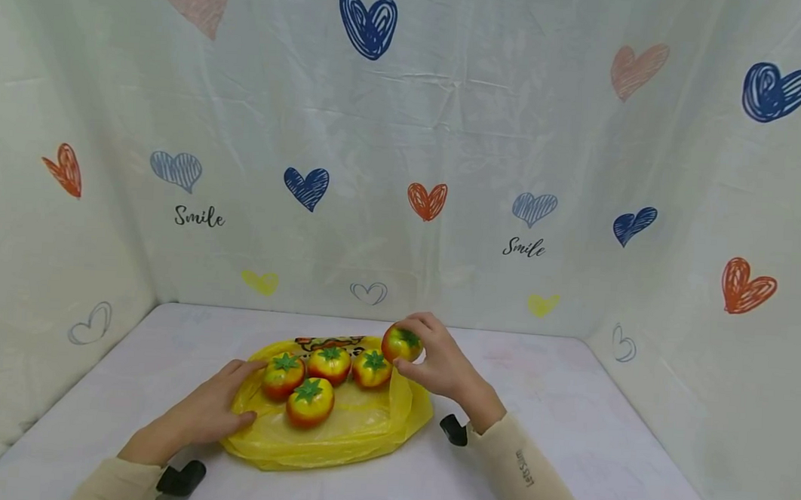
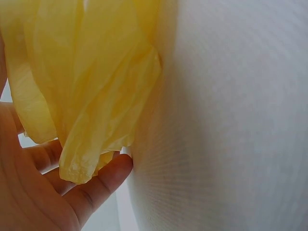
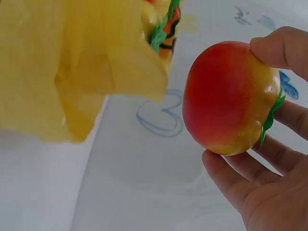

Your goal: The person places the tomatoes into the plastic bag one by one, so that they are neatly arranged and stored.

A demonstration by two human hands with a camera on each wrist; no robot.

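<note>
My right hand (image 1: 441, 359) holds a red-and-yellow toy tomato (image 3: 224, 98) with a green leafy top between thumb and fingers. It is raised over the right back rim of a yellow plastic bag (image 1: 357, 436), and its underside shows in the right wrist view. Inside the spread bag sit several similar tomatoes (image 1: 310, 403), leaves facing up. My left hand (image 1: 209, 408) rests at the bag's left side, thumb and forefinger spread along the rim. In the left wrist view, the fingers (image 2: 98, 190) lie loosely against hanging folds of the bag.
A white table (image 1: 540, 438) lies beneath the bag. Pale sheets printed with hearts (image 1: 426, 201) and lettering hang at the back and both sides. Dark wrist-camera pieces (image 1: 181, 479) stick out below the sleeves.
</note>
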